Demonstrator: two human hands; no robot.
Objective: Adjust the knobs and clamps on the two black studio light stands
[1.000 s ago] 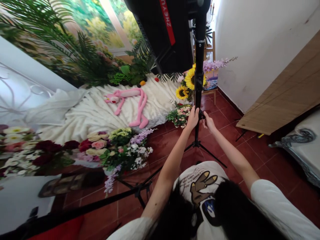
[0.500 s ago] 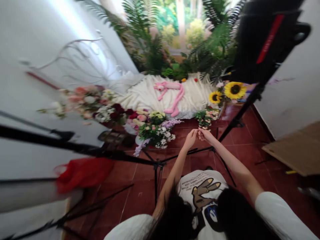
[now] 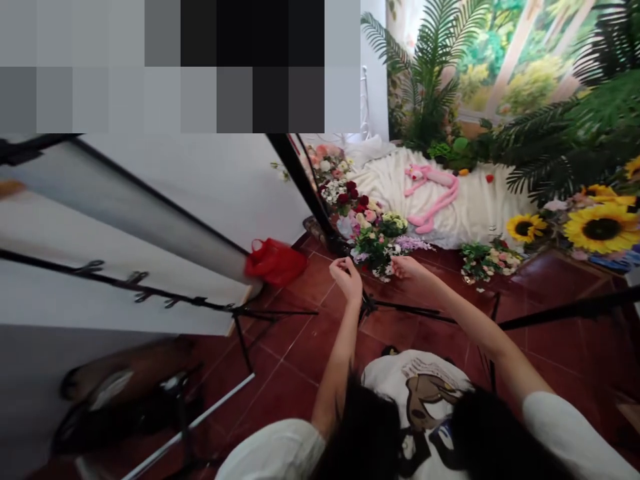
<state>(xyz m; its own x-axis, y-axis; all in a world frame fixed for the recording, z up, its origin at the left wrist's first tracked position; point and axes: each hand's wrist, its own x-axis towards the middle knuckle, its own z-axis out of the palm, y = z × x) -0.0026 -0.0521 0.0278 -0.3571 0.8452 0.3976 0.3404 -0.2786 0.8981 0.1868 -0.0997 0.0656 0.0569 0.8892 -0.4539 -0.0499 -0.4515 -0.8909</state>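
My left hand [image 3: 347, 277] is raised over the red tiled floor, its fingers curled together; anything between them is too small to make out. To its right, my right hand [image 3: 404, 268] is also closed, with the fingertips bent inward and their contents hidden. The two hands are apart. Just beyond them lie artificial flowers [image 3: 373, 237] along the edge of a white draped cloth [image 3: 480, 207]. A pink plush toy [image 3: 433, 190] rests on that cloth. A black stand [image 3: 369, 305] has its legs spread below my hands.
A red plastic bag [image 3: 276, 261] lies left near a pale backdrop roll. Sunflowers [image 3: 600, 228] and a smaller bouquet [image 3: 490, 261] are at the right. Palm leaves [image 3: 430, 60] rise behind. A black pole [image 3: 575, 310] crosses the right side.
The view has turned left, bringing more stands into sight. My hands, which were together at the fingertips, have moved apart, the left one now nearer the red bag.
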